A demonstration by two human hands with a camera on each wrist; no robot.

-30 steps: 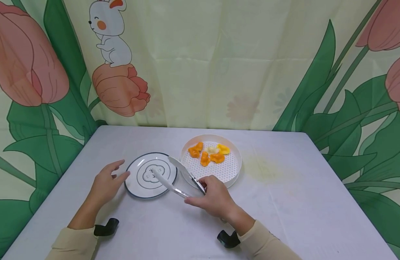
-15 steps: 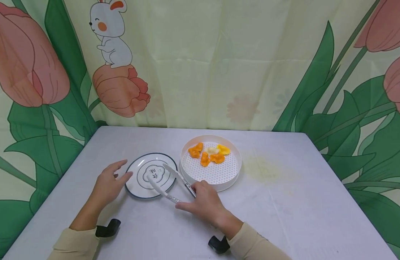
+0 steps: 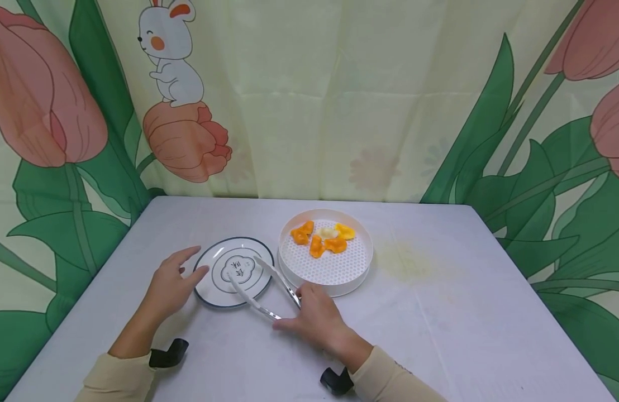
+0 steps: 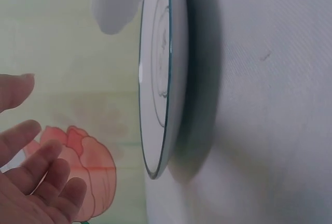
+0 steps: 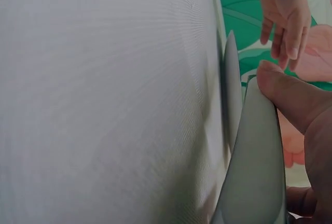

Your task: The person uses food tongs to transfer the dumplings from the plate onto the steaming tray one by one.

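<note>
My right hand (image 3: 322, 326) holds a pair of tongs (image 3: 252, 302) with silver arms and whitish tips. The tongs' arms are spread, and the tips are over the white plate (image 3: 213, 286) with a dark blue rim, nothing between them. In the right wrist view my thumb (image 5: 290, 92) lies along one arm of the tongs (image 5: 254, 162). At the plate's left side is my left hand (image 3: 166, 290), fingers relaxed and holding nothing. The left wrist view shows its fingers apart from the plate (image 4: 155, 146), and a pale tongs tip (image 4: 115, 6) above the plate.
Right of the plate stands a round, shallow white container (image 3: 342, 276) with a perforated base. Several glossy orange and yellow pieces (image 3: 336, 244) and a pale one (image 3: 326, 233) lie in it. White cloth covers the table (image 3: 440, 312); a printed curtain (image 3: 309, 111) hangs behind.
My right hand has moved left and slightly toward me with the tongs, whose tips are now over the plate's middle. My left hand has shifted slightly right. The plate and container stay put.
</note>
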